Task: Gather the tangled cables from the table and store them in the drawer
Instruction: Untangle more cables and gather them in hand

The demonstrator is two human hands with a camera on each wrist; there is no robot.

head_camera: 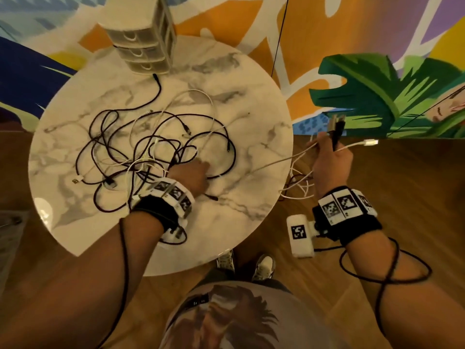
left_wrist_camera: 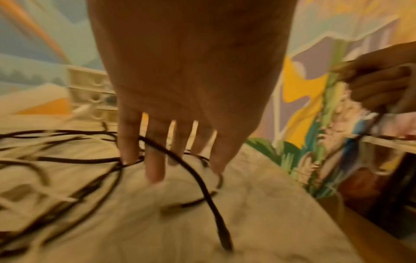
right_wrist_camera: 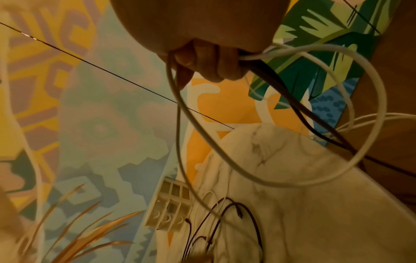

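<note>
The right hand [head_camera: 329, 159] is clamped on a few cable ends off the counter [head_camera: 251, 102] edge. The left hand's fingers [left_wrist_camera: 155, 160] spread straight into the cables [head_camera: 151, 147], one black strand between them. Better to rake loops together, then lift toward the drawer [head_camera: 141, 46] beyond the fingertips.

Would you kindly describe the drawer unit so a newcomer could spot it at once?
Start from the round marble table and look to its far edge, beyond the tangled cables. There stands a small cream drawer unit with three stacked drawers, all closed. It is the only boxy, upright thing on the table; everything else there is loose cable.
</note>
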